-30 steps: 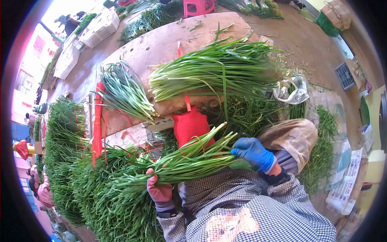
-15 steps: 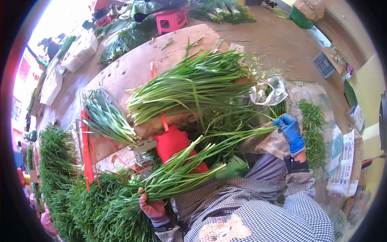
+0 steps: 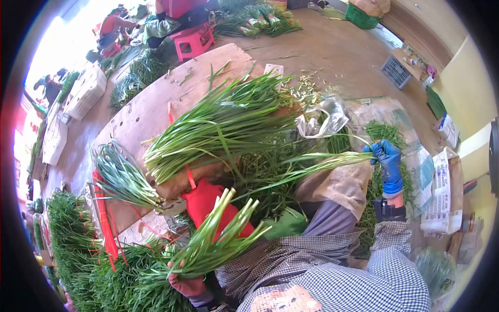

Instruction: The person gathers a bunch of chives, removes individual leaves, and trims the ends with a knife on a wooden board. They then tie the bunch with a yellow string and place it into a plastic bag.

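My left hand [image 3: 187, 283], in a pinkish glove, is closed round a bunch of garlic chives [image 3: 218, 244], their pale cut ends pointing up and away from me. Off to the right, my right hand [image 3: 385, 158] wears a blue glove and pinches a few thin chive stalks [image 3: 327, 164] by their pale ends; the leaf tips trail left. Between the two hands lies a red cloth [image 3: 200, 203]. Beyond it, a large pile of chives [image 3: 218, 125] rests on a wooden board [image 3: 140, 109] over a red tie strip. A smaller tied-looking bundle [image 3: 127, 174] lies at the board's left corner.
Red strips [image 3: 106, 223] hang at the board's left edge. Stacked chives [image 3: 73, 234] fill the lower left. Loose greens [image 3: 382, 135] and a clear plastic bag [image 3: 330, 117] lie to the right. Other people sit at the back by a pink stool [image 3: 192, 44].
My right hand has drawn some stalks rightward, out of the bunch. The bunch in my left hand is now separate from them and slightly lower left. The whole view has shifted.
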`<control>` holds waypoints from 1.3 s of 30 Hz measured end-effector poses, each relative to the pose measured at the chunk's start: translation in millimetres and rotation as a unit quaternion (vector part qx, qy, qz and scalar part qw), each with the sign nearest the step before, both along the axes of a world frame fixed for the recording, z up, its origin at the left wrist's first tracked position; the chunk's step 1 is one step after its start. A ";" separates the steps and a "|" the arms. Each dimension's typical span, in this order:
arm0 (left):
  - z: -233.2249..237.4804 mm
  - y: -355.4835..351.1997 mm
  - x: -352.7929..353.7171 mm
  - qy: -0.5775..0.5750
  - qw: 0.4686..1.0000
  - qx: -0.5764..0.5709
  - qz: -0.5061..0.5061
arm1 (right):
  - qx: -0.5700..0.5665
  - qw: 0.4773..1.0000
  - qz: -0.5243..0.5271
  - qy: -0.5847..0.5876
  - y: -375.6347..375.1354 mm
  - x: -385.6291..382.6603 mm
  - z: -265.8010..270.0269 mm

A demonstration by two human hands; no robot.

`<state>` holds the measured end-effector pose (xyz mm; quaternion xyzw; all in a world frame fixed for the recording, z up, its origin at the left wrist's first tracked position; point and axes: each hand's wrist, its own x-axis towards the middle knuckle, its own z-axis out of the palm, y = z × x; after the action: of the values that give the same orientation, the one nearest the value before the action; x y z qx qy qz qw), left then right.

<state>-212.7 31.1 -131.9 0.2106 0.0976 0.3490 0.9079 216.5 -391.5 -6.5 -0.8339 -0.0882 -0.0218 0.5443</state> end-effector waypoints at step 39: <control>66.7 -64.4 184.8 0.082 0.886 -0.125 -0.438 | 0.263 0.913 0.236 0.203 153.3 -100.9 -21.2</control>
<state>-27.9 -33.3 -65.3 0.1448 0.1123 -0.1179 0.9760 115.6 -238.2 -27.7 -0.6023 -0.1612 0.2550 0.7391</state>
